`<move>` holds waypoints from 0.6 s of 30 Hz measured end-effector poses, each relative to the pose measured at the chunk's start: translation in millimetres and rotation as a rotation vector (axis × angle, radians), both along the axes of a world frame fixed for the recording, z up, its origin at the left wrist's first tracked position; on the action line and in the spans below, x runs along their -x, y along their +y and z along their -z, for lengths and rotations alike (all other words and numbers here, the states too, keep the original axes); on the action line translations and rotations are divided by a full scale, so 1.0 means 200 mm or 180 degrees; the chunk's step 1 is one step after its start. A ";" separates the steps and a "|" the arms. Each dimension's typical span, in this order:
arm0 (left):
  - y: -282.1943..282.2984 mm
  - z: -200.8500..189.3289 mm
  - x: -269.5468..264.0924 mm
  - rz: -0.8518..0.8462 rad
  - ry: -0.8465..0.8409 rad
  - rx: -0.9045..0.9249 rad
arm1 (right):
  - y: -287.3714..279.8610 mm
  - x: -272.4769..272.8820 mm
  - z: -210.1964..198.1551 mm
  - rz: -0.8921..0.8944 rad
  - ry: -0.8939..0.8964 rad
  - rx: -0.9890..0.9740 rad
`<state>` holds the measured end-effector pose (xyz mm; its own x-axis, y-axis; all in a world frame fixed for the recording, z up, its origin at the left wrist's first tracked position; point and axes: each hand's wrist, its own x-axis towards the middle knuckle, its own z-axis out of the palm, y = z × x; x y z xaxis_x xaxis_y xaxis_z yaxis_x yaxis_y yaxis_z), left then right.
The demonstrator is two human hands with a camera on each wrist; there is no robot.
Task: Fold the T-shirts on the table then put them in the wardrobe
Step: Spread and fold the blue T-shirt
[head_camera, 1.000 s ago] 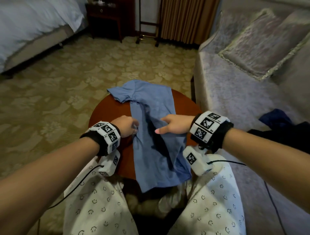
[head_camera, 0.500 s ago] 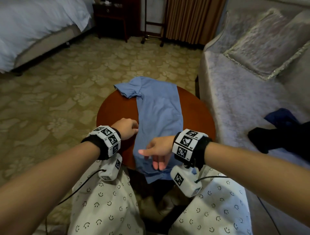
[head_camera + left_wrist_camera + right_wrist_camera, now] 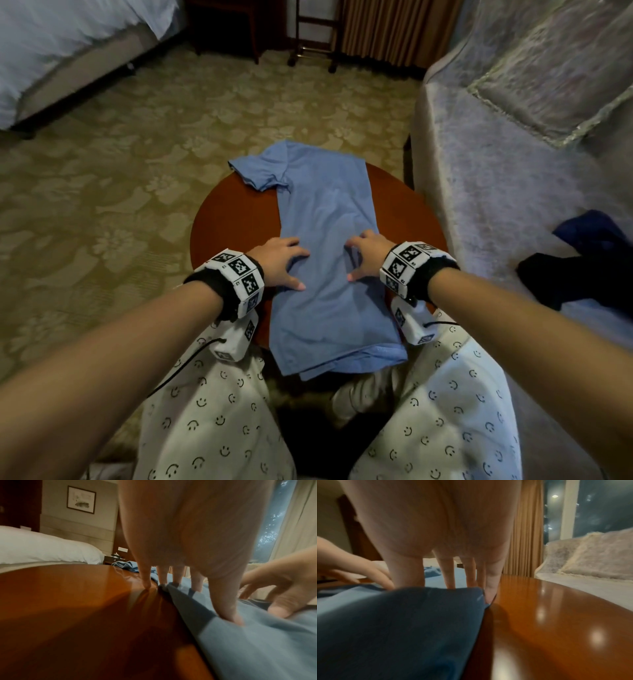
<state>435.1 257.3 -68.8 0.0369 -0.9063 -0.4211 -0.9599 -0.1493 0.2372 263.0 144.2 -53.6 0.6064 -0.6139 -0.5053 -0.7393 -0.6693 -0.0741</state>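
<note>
A light blue T-shirt (image 3: pixel 329 212) lies lengthwise on the round red-brown table (image 3: pixel 233 233), folded into a long narrow strip. One sleeve sticks out at its far left, and the hem hangs over the near edge. My left hand (image 3: pixel 279 262) rests on the shirt's left edge with its fingers spread; the thumb (image 3: pixel 228 608) presses the cloth (image 3: pixel 257 642) and the little finger touches the wood (image 3: pixel 68 601). My right hand (image 3: pixel 364 255) stands on its fingertips (image 3: pixel 448 574) at the shirt's right edge (image 3: pixel 402 628). Neither hand grips anything.
A grey sofa (image 3: pixel 513 188) with a cushion (image 3: pixel 555 75) stands close on the right, with dark clothes (image 3: pixel 582 270) lying on its seat. A bed (image 3: pixel 68 44) is at the far left across patterned carpet. My knees are under the table's near edge.
My left hand has let go of the shirt's left edge and now lies on it. My right hand moved from the near hem to the right edge. The shirt lies smoother.
</note>
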 end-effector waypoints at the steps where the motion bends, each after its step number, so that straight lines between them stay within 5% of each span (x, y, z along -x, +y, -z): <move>1: 0.00 0.01 0.00 0.0007 -0.0014 -0.0077 | 0.00 0.02 0.01 0.0025 -0.0077 0.0002; 5: 0.00 0.02 0.01 -0.0075 -0.0082 0.0272 | 0.02 0.12 -0.01 0.0314 -0.0797 0.0054; 8: -0.02 0.01 0.06 -0.0149 0.0110 0.0586 | 0.06 0.18 -0.06 0.0210 -0.0827 -0.0359; 13: -0.03 0.00 0.20 0.0082 0.0252 0.0418 | 0.21 0.29 -0.08 -0.0324 0.0113 -0.1196; 18: -0.03 0.02 0.23 0.0000 0.0249 0.0213 | 0.32 0.35 -0.07 -0.0938 0.0663 -0.0800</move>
